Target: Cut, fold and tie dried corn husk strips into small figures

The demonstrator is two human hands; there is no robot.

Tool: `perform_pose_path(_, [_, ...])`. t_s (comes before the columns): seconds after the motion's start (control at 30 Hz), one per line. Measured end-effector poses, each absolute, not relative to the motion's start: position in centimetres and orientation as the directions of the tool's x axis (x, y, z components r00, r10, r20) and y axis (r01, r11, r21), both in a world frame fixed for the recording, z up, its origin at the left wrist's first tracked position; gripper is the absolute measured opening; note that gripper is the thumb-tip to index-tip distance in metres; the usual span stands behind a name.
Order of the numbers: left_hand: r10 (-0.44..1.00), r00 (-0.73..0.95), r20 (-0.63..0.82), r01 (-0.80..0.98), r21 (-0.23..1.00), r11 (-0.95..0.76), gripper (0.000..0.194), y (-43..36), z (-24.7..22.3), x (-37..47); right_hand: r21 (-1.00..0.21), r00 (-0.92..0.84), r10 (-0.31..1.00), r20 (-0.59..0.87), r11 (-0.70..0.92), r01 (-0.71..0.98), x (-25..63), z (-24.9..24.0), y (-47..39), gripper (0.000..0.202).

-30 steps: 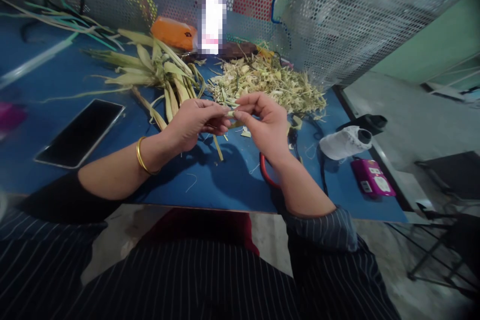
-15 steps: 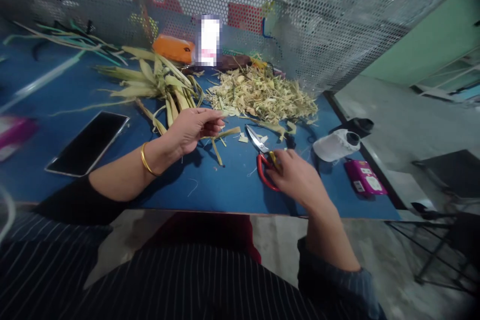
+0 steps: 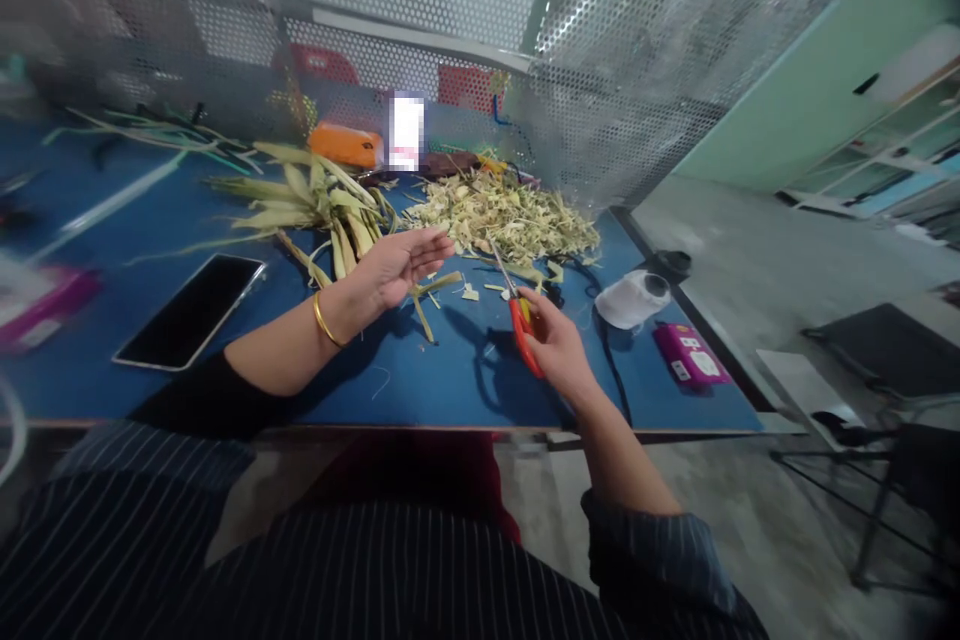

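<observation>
Red-handled scissors [image 3: 521,325] with a yellow inner grip are in my right hand [image 3: 559,340]. They are raised off the table, their blades pointing away from me toward the heap of shredded husk. My left hand [image 3: 405,265], with a gold bangle at its wrist, is held above the table in front of the husks. Its thumb and forefinger are together and the other fingers loosely bent; what they hold, if anything, is too small to make out. Behind it lies a bunch of dried corn husks [image 3: 300,195]. Shredded husk pieces [image 3: 517,220] form a heap beyond the scissors.
On the blue table [image 3: 442,390] a black phone [image 3: 191,310] lies at left. A white thread spool [image 3: 634,300] and a purple tissue pack [image 3: 690,355] are at right. An orange pack [image 3: 345,146] sits before the perforated metal screen [image 3: 420,20]. Small husk scraps lie between my hands.
My right hand has lifted the scissors off the table and turned them more upright. The left hand's lower fingers have straightened somewhat. The view has shifted slightly.
</observation>
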State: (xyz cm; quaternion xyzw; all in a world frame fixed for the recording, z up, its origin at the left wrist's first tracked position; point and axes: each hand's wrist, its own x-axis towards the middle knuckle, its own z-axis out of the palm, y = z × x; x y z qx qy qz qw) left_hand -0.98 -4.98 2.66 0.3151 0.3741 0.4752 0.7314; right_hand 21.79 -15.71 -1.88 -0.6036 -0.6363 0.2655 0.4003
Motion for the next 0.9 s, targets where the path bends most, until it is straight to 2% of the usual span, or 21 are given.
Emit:
perform_pose_path(0.07, [0.923,0.306,-0.231,-0.482,0.799,0.360,0.011,-5.1,2.9,-0.5,-0.920,0.027,0.983,0.180,0.158,0.359,21.0,-1.6,-15.6,0.060])
perform_pose_path(0.13, [0.921,0.321,-0.222,-0.496,0.789,0.363,0.013,-5.3,3.3,-0.1,-0.944,0.007,0.988,0.157,0.149,0.294,20.3,-1.2,-15.3,0.064])
perform_pose_path(0.27, [0.931,0.311,-0.189,-0.522,0.785,0.334,0.014,-5.7,3.7,0.3,-0.935,0.016,0.988,0.155,0.141,0.325,19.5,-0.6,-14.8,0.063])
perform_pose_path(0.57, [0.930,0.312,-0.193,-0.508,0.794,0.335,0.011,-6.3,2.9,1.0,-0.833,0.037,0.959,0.282,0.225,0.505,18.6,-1.1,-14.9,0.055])
perform_pose_path(0.9, [0.929,0.313,-0.198,-0.501,0.797,0.339,0.007,-6.4,2.9,1.1,-0.907,0.066,0.964,0.257,0.217,0.360,18.1,-1.7,-14.5,0.045])
